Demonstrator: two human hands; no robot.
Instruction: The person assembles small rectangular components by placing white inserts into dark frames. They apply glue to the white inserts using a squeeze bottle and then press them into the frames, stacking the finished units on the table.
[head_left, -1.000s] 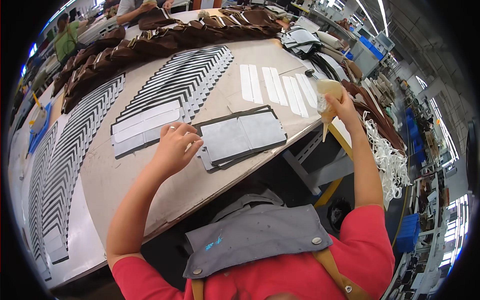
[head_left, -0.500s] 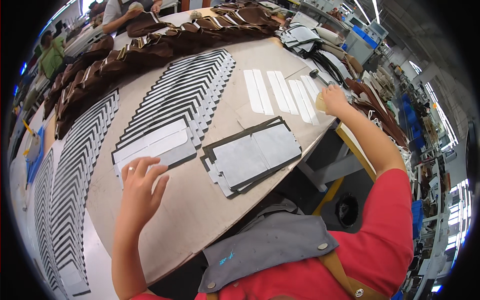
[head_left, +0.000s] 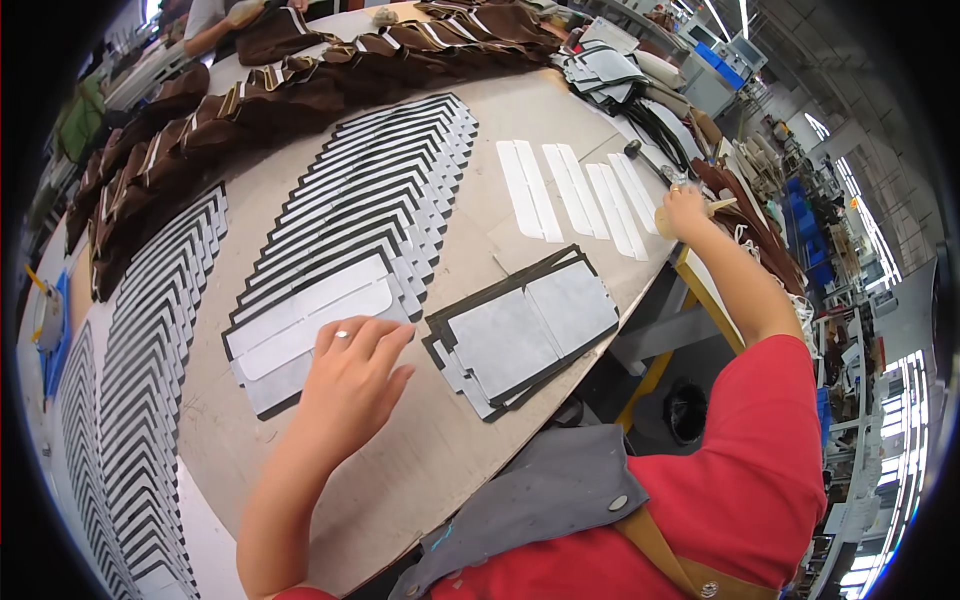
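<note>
My left hand (head_left: 360, 380), wearing a ring, holds nothing. Its loosely bent fingers hover at the corner of a grey panel (head_left: 285, 388) with black edges. On that panel lies a white strip (head_left: 320, 310) with rounded corners, at the near end of a long row of overlapping black-edged panels (head_left: 370, 190). At the table's right edge, my right hand (head_left: 685, 208) is closed round a pale tan tool (head_left: 663, 222). A flat end shows on one side of the fist and a short handle on the other; its exact kind is unclear. Several white strips (head_left: 575, 190) lie beside it.
A stack of grey panels (head_left: 505, 340) sits near the front edge. More overlapping rows (head_left: 150, 350) run along the left. Brown bundled pieces (head_left: 330, 90) line the far side, where another person's arm (head_left: 205, 38) shows. A dark-headed hammer (head_left: 633, 149) lies beyond the right hand.
My left hand has moved right across the panel, its fingers drawing closer together. My right hand has turned, and the tan tool's handle now shows. The whole view has shifted slightly.
</note>
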